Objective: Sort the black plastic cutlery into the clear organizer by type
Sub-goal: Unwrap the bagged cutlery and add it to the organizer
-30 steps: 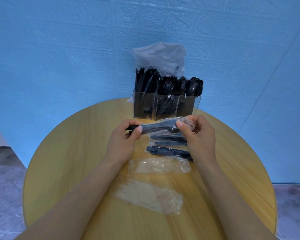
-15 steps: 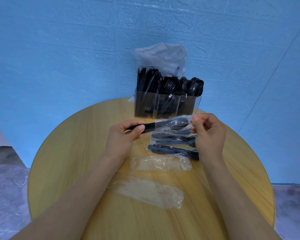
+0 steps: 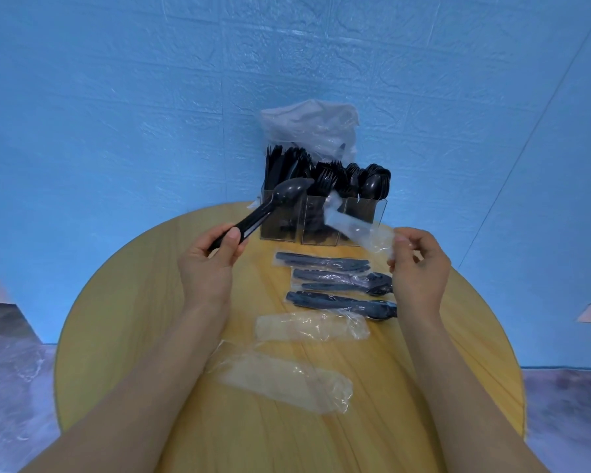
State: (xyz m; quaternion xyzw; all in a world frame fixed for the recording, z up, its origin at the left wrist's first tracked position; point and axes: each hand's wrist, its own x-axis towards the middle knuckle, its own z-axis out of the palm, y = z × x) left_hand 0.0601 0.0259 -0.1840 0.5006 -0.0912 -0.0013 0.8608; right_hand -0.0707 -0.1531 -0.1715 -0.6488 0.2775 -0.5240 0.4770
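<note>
Left hand (image 3: 212,257) pinches the handle end of a bare black spoon (image 3: 270,208), bowl raised toward the clear organizer (image 3: 321,221), presumably to drop it in the right-hand compartment, where spoons stand. Right hand (image 3: 420,264) pinches the empty wrapper (image 3: 355,230), held aside, apart from the spoon. Three wrapped cutlery packets (image 3: 335,285) lie on the round table (image 3: 116,319) between the hands, awaiting unwrapping.
</note>
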